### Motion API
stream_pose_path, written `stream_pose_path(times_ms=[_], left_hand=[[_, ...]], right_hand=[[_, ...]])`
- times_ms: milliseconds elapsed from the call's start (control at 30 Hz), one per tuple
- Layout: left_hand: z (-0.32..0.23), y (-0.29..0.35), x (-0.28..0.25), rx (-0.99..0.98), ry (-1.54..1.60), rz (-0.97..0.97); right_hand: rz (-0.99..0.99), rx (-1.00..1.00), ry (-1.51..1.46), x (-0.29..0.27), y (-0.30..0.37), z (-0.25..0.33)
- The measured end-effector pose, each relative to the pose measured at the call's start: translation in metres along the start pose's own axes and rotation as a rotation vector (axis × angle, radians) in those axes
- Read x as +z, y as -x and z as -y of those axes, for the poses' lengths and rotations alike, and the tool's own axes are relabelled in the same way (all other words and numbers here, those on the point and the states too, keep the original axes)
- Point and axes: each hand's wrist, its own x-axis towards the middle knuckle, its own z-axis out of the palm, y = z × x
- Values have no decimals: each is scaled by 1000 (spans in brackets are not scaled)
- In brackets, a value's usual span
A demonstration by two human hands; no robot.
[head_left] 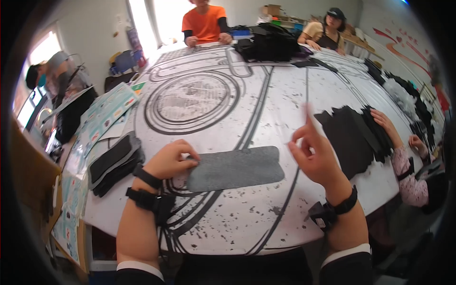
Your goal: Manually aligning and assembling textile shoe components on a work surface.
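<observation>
A dark grey felt piece (236, 167) with rounded corners lies flat on the printed white table cover (247, 104) in front of me. My left hand (169, 160) pinches its left end between thumb and fingers. Raised just off the piece's right end, my right hand (315, 154) holds nothing, with fingers apart and the index finger pointing up. Both wrists carry black straps.
A stack of black felt pieces (115, 162) sits to my left beside printed sheets (102, 114). More black pieces (354, 135) are spread at the right, where another person's hands (387, 124) work. A black pile (270, 42) lies at the far edge, where two people sit.
</observation>
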Motion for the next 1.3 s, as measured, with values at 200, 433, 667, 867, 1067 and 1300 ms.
stream_pose_path(times_ms=[200,433,667,867,1067,1300], left_hand=[[-6,0,5,-21,38,-27],[-4,-1,5,18,71,-55],[-1,-1,4,64,50,-69],[-3,-1,5,-26,36,-102],[-4,-2,7,-25,2,-128],[2,-1,6,-164,-25,-139]], right_hand=[[167,-120,270,17,2,-25],[322,-2,132,30,10,-53],[392,22,123,27,8,-54],[260,100,35,24,6,-38],[159,216,145,16,2,-32],[52,224,140,18,4,-38]])
